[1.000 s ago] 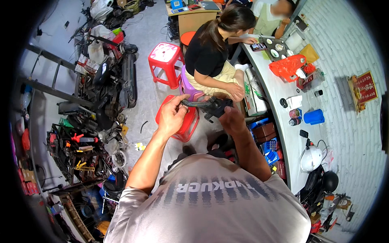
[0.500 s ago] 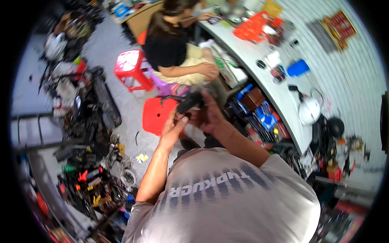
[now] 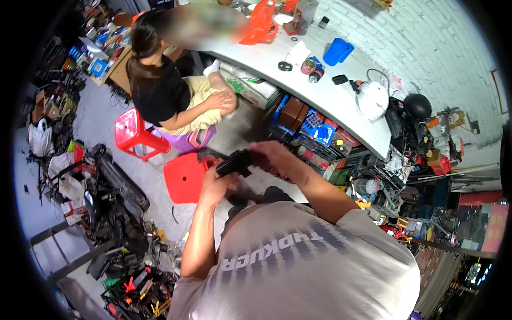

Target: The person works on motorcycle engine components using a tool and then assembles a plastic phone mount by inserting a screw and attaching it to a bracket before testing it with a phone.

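Observation:
A black, boxy part is held up in front of my body, its exact kind not clear. My left hand is closed round its lower left end, with the thumb side toward me. At its right end is my right hand, fingers bent against the part and somewhat blurred; the fingertips are partly hidden. Just beyond my hands, a red stool stands on the floor, and a dark, thin piece shows over its right edge.
A person in a black top sits at the left on a purple stool, beside another red stool. A long white table curves along the right, holding a blue cup and a white helmet. Piled parts line the left.
The view has swung, so the table and the seated person stand further left in it. My right hand has come over the right end of the black part, which now lies more level.

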